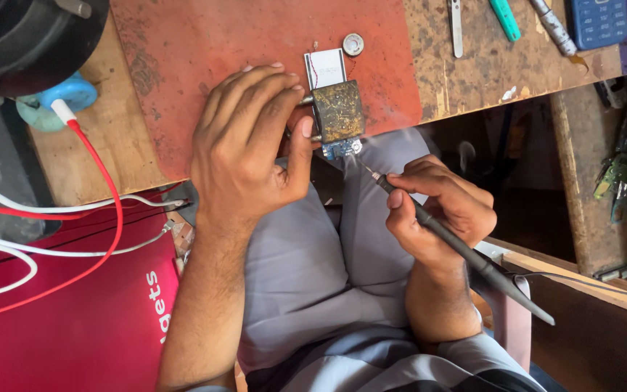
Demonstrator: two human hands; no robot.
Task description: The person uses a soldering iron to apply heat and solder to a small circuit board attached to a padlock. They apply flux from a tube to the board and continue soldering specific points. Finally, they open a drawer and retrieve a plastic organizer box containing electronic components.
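Two hands at the bench edge: my left hand pinches tweezers against the small circuit board on the red mat, my right hand grips a smoking soldering iron; a slip could scorch my fingers

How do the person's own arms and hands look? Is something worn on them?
Both forearms are bare up to the picture's lower edge: no sleeves, gloves, watch, rings or bracelets show. The left hand and right hand have short, unpainted nails. Grey cloth below covers the lap.

Two hands, one soldering iron
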